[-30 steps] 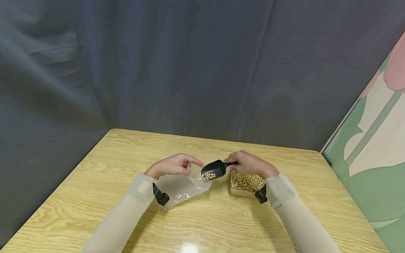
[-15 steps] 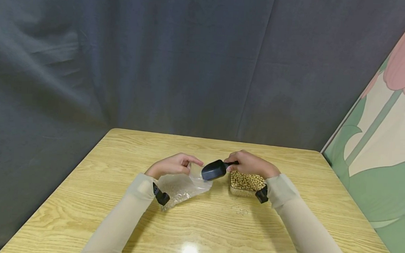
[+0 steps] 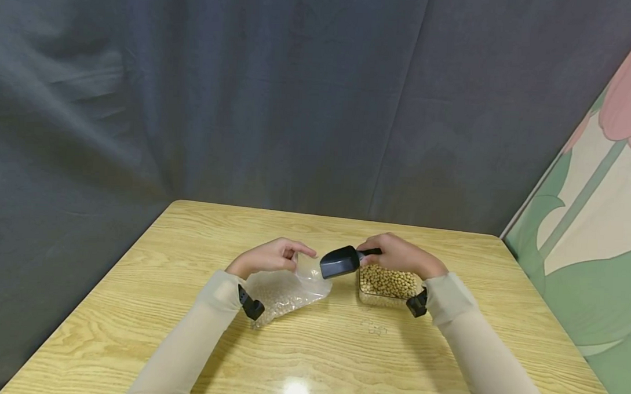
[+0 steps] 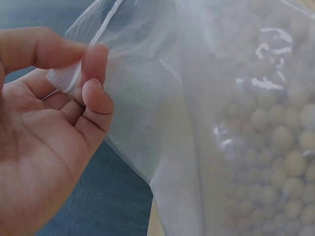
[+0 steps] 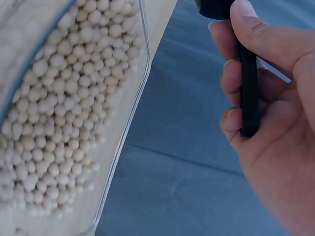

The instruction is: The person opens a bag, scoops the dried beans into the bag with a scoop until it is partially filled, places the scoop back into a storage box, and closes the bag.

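My left hand (image 3: pixel 271 257) pinches the zip edge of a clear plastic zip bag (image 3: pixel 283 291), holding its mouth up. Pale round soybeans (image 4: pixel 283 167) fill the lower part of the bag in the left wrist view. Just right of the bag's mouth is a black scoop (image 3: pixel 340 263), tilted, with no beans visible in it. My right hand (image 3: pixel 399 255) grips it by its handle (image 5: pixel 249 93), fingers curled round. Below the right hand stands a clear container (image 3: pixel 382 300) of soybeans (image 5: pixel 64 108); the hand and wrist partly cover it in the head view.
A wood-grain table (image 3: pixel 310 353) carries everything. Faint small marks or bits (image 3: pixel 375 327) lie on it in front of the container. A dark curtain (image 3: pixel 277 103) hangs behind, and a flower-patterned panel (image 3: pixel 601 230) stands at the right.
The scoop, which held soybeans one second ago, has turned over at the bag's mouth and now shows none. My right hand has drawn it slightly right. The left hand stays put.
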Action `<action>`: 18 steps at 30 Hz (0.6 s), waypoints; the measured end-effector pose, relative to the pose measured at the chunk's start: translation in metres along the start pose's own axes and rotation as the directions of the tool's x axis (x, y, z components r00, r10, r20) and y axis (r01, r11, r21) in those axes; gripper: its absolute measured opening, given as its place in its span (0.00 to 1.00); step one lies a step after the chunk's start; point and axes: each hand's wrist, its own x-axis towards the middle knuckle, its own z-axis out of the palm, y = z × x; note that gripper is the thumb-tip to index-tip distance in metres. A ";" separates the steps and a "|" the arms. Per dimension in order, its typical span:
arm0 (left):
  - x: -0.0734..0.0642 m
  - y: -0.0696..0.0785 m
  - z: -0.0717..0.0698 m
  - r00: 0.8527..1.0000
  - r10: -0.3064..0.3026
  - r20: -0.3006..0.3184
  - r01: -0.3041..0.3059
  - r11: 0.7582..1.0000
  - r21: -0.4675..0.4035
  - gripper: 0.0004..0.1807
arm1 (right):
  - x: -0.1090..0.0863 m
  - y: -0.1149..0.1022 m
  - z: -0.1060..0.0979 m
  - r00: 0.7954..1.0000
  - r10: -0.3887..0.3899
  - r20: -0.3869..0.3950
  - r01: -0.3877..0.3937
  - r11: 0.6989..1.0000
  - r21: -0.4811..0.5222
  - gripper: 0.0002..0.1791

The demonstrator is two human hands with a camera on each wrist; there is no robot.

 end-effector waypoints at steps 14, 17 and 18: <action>-0.001 -0.002 -0.001 1.000 -0.010 0.007 0.011 1.000 -0.012 0.27 | -0.022 0.021 -0.010 0.997 0.054 -0.055 -0.053 0.998 0.018 0.22; -0.001 -0.003 -0.001 1.000 -0.012 0.005 0.012 1.000 -0.019 0.27 | -0.027 0.025 -0.013 0.996 0.073 -0.051 -0.072 0.997 0.021 0.23; -0.001 -0.004 -0.001 1.000 -0.012 0.004 0.012 1.000 -0.019 0.27 | -0.029 0.027 -0.014 0.996 0.074 -0.050 -0.073 0.997 0.017 0.22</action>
